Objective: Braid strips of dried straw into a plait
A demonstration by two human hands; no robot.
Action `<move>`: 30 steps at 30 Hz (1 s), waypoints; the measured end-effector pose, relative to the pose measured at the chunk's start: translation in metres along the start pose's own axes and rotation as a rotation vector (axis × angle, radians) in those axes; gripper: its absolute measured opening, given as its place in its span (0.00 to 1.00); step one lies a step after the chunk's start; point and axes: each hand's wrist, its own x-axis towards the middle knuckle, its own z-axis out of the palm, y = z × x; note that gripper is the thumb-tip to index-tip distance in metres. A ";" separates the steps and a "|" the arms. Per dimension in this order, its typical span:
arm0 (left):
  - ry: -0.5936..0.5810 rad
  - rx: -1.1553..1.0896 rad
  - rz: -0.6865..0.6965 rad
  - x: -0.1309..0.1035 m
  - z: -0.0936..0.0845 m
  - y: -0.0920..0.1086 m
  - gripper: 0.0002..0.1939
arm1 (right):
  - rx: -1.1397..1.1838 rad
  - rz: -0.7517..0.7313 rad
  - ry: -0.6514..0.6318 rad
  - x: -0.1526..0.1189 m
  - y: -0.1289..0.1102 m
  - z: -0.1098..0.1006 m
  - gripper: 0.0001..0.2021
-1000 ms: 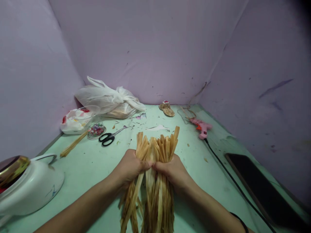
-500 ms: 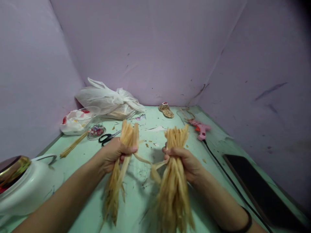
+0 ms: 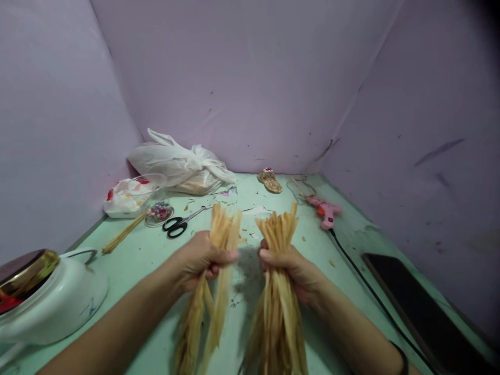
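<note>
My left hand [image 3: 205, 260] is closed around a thinner bundle of dried husk strips [image 3: 189, 328], pale yellow, its cut ends sticking up above the fist. One wider strip hangs apart from the rest below my thumb. In my right hand [image 3: 289, 268] is a thicker bundle of the same husk strips [image 3: 283, 328], gripped near its top, with the long ends spreading downward out of view. Both bundles are upright, side by side over the table with a narrow gap between them. Black-handled scissors [image 3: 175, 227] lie just beyond my left hand.
On the green table [image 3: 148, 260] are a dish of beads [image 3: 159, 212], a tied plastic bag [image 3: 179, 166], a small woven slipper-shaped piece [image 3: 270, 180], a pink glue gun [image 3: 326, 211] with a black cord, a dark phone-like slab [image 3: 417, 307] and a white rounded appliance [image 3: 70, 302].
My left hand has moved right, closer to my right hand. The loose strip that stretched between the two bundles no longer spans them. The view has shifted slightly.
</note>
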 end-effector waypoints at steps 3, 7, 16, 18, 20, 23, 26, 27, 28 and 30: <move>-0.088 -0.021 0.028 0.001 0.020 -0.018 0.17 | -0.020 0.023 -0.175 -0.002 0.014 0.013 0.13; -0.186 -0.061 0.060 0.003 0.020 -0.025 0.16 | -0.028 0.010 -0.137 -0.003 0.015 0.016 0.15; -0.140 -0.119 -0.002 0.011 0.008 -0.020 0.08 | 0.004 0.090 0.271 0.007 0.002 0.005 0.09; -0.120 -0.131 0.007 0.013 0.008 -0.021 0.07 | 0.022 0.131 0.287 0.009 0.005 0.006 0.07; -0.097 -0.146 0.035 0.016 0.007 -0.023 0.07 | 0.028 0.138 0.195 0.009 0.010 0.008 0.04; -0.077 -0.191 0.069 0.017 0.009 -0.027 0.08 | 0.009 0.039 -0.092 0.005 0.020 0.012 0.08; -0.078 -0.232 0.106 0.018 0.012 -0.032 0.10 | -0.044 -0.017 -0.219 0.001 0.026 0.016 0.08; -0.086 -0.236 0.118 0.017 0.013 -0.033 0.11 | -0.061 -0.008 -0.211 0.000 0.026 0.017 0.07; -0.094 -0.233 0.125 0.017 0.014 -0.033 0.11 | -0.072 0.005 -0.199 -0.001 0.026 0.017 0.06; -0.091 -0.223 0.117 0.017 0.013 -0.032 0.10 | -0.061 0.036 -0.197 -0.001 0.022 0.017 0.06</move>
